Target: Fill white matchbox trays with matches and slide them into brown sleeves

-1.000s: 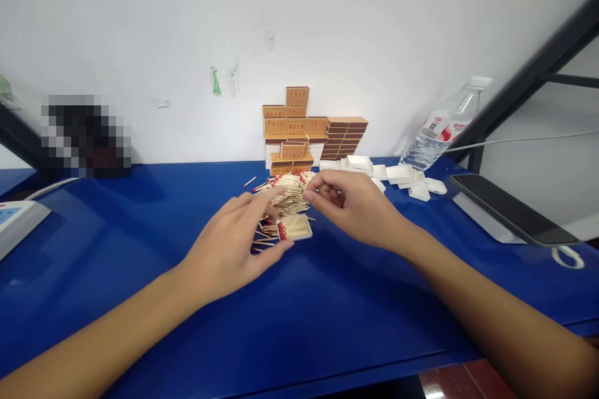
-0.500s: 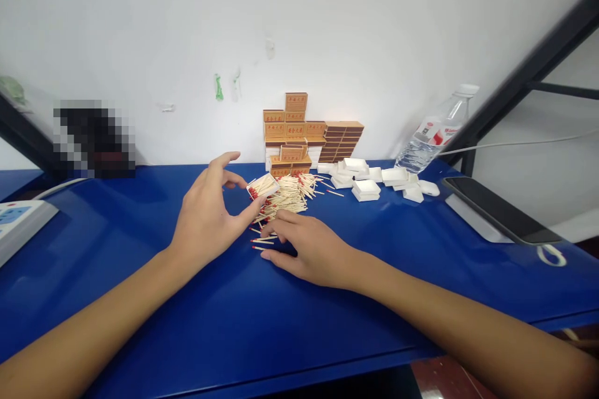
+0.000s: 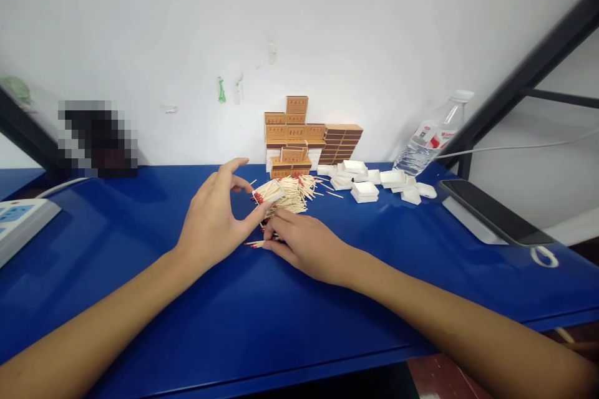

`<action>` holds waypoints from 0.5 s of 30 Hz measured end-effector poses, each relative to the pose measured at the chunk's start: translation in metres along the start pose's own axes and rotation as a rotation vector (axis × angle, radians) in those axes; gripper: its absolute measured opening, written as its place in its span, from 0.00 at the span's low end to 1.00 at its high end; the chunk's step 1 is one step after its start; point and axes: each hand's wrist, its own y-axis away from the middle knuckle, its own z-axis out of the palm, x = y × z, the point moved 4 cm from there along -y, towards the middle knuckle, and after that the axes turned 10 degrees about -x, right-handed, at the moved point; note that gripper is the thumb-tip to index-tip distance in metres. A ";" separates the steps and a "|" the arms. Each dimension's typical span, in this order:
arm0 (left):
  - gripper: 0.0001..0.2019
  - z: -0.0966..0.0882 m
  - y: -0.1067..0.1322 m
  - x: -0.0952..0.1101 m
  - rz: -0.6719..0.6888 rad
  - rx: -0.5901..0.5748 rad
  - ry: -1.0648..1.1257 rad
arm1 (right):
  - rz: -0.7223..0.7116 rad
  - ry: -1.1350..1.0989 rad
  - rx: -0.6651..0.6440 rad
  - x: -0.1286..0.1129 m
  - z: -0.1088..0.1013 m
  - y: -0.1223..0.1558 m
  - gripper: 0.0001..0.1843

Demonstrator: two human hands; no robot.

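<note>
My left hand holds a small white matchbox tray between thumb and fingers; the tray is tilted and filled with red-tipped matches. My right hand lies low on the blue table, fingers pinched over a few loose matches just below the tray. A heap of loose matches lies right behind both hands.
Stacked orange matchboxes and brown sleeves stand against the wall. Several empty white trays lie to the right, then a water bottle and a phone. A power strip sits at far left.
My left hand lifted the filled tray off the table and now holds it tilted. My right hand came down from the heap to the loose matches on the table near me.
</note>
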 end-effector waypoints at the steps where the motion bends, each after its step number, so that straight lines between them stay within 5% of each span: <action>1: 0.35 0.000 0.000 0.000 0.003 0.000 0.000 | -0.006 0.003 -0.006 0.000 -0.001 0.000 0.02; 9: 0.35 0.000 0.000 -0.001 0.001 -0.018 0.013 | -0.038 -0.022 -0.061 0.019 -0.031 0.020 0.04; 15: 0.35 0.000 0.001 0.001 -0.001 -0.034 0.009 | -0.011 -0.017 -0.109 0.028 -0.031 0.019 0.02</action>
